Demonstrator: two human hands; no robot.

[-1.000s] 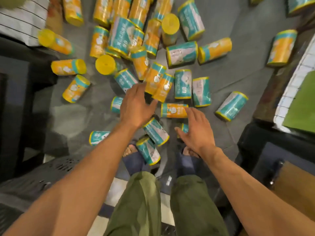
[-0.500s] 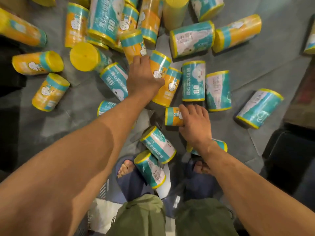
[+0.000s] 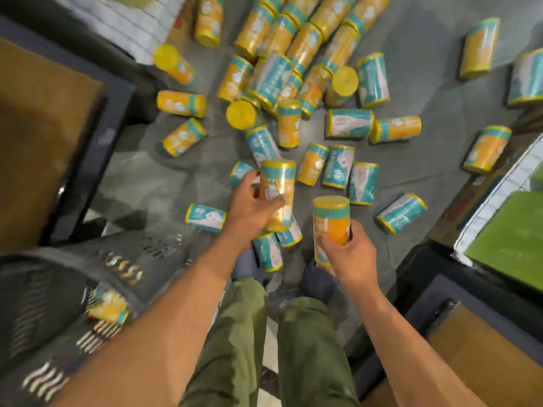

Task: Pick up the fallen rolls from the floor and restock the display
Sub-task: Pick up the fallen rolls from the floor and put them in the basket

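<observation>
Both hands have lifted off the grey floor (image 3: 429, 42) since half a second ago. The left hand (image 3: 252, 208) grips an upright orange-and-teal wrapped cylindrical roll (image 3: 277, 195), and the right hand (image 3: 351, 254) grips a second orange yellow-capped roll (image 3: 330, 227). Many scattered rolls (image 3: 349, 127) lie below on the floor, and one basket roll (image 3: 108, 306) lies in the dark slotted plastic basket (image 3: 53, 277) at the left.

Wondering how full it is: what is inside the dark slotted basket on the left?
One orange roll lies inside the basket, blurred. The left forearm covers the basket's right part, so any rolls there cannot be seen.
</observation>
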